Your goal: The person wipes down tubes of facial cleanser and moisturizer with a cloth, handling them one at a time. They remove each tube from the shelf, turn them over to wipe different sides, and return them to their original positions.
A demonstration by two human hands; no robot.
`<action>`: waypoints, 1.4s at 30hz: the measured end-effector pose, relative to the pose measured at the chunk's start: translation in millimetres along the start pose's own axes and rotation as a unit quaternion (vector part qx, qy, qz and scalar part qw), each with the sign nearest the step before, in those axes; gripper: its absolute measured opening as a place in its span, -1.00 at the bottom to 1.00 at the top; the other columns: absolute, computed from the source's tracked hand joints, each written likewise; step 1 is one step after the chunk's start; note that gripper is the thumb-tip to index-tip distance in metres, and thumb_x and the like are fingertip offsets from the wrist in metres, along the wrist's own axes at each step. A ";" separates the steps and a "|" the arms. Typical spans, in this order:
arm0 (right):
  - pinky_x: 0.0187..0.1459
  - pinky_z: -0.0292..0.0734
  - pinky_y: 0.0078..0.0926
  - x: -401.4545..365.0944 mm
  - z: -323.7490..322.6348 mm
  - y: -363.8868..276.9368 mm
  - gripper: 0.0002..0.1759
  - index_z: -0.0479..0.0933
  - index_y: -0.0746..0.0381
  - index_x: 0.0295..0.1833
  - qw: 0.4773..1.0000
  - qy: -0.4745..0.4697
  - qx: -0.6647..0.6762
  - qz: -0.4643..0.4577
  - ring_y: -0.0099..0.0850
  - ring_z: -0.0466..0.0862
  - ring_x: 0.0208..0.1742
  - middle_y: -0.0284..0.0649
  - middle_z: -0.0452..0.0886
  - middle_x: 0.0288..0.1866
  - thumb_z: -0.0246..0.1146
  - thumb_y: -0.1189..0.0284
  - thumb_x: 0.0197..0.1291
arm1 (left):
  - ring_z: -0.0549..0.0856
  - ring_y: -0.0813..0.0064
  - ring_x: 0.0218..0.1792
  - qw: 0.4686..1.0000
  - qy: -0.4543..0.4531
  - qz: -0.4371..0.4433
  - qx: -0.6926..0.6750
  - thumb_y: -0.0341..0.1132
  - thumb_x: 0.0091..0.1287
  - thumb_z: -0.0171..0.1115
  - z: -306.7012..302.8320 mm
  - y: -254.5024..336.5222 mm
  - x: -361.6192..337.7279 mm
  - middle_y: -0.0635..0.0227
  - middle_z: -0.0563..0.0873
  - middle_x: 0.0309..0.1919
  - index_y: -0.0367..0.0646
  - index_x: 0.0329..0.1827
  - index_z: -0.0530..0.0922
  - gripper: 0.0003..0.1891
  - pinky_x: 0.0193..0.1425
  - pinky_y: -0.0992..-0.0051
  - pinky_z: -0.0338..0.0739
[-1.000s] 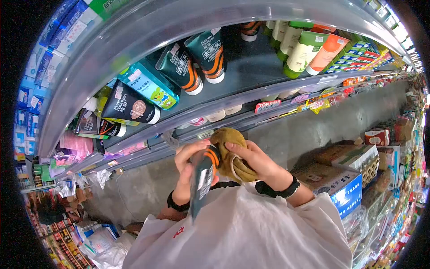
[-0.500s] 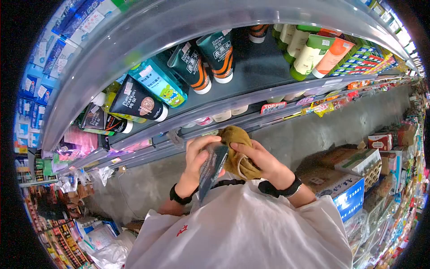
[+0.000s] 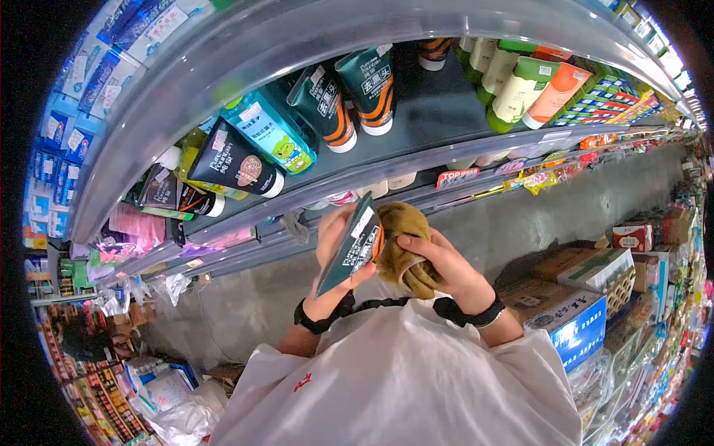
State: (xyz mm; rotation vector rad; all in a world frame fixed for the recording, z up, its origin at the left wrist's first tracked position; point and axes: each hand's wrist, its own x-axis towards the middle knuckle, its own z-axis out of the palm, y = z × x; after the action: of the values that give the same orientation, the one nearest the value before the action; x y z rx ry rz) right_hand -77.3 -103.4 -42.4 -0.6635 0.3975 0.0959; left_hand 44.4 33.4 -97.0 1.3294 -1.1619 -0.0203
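My left hand (image 3: pixel 335 236) is closed on a dark green tube (image 3: pixel 349 253) with white lettering and an orange band, its flat end tilted down to the left. Right beside it, my right hand (image 3: pixel 450 269) grips a bunched olive-brown cloth (image 3: pixel 405 249), which touches the tube's right side. Both hands are in front of my chest, below the shelf edge. On the shelf above stand two similar dark green tubes (image 3: pixel 325 108), a black tube (image 3: pixel 236 160) and a blue bottle (image 3: pixel 271 134).
Green and orange tubes (image 3: pixel 520 97) stand farther right on the shelf (image 3: pixel 439 97). Blue boxes (image 3: pixel 97 82) fill the upper left. Cardboard boxes (image 3: pixel 554 301) and a blue-sided carton (image 3: pixel 580 331) are at the lower right. White plastic bags (image 3: pixel 193 416) lie at the lower left.
The tube in my left hand has turned so its lettering and orange band show more clearly. My right hand and the cloth have shifted slightly right.
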 end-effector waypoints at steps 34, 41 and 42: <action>-0.34 0.45 -0.46 74.4 -10.2 -117.4 -0.51 0.42 0.28 -0.34 0.632 0.367 -0.497 -0.468 -0.29 0.58 -0.39 -0.14 0.55 -0.44 0.43 0.21 -0.33 | 0.28 0.28 0.13 0.993 0.026 -0.086 0.075 -0.23 0.27 -0.13 23.7 19.6 101.7 0.15 0.23 0.16 -0.16 0.06 0.35 -0.66 0.11 0.39 0.22; -0.32 0.46 -0.42 110.8 -22.5 -131.0 -0.45 0.48 0.28 -0.29 0.560 0.361 -0.610 -0.430 -0.24 0.59 -0.35 -0.13 0.58 -0.40 0.40 0.09 -0.33 | 0.28 0.15 0.16 0.981 0.018 -0.092 0.171 -0.35 0.22 -0.05 24.1 5.3 91.8 0.03 0.29 0.11 -0.24 0.02 0.36 -0.69 0.17 0.35 0.16; -0.29 0.46 -0.43 111.0 -18.3 -134.3 -0.45 0.48 0.26 -0.26 0.581 0.355 -0.625 -0.382 -0.24 0.58 -0.31 -0.13 0.58 -0.37 0.38 0.08 -0.32 | 0.28 0.15 0.16 0.981 0.017 -0.093 0.171 -0.35 0.22 -0.05 25.1 5.2 91.1 0.03 0.29 0.11 -0.24 0.02 0.36 -0.69 0.17 0.35 0.16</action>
State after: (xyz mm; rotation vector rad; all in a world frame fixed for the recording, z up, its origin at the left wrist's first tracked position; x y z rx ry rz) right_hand 47.2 -224.6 -20.8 -2.2915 0.7708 -0.8545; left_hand 68.9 -38.1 -40.1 1.7334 -1.0372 0.0689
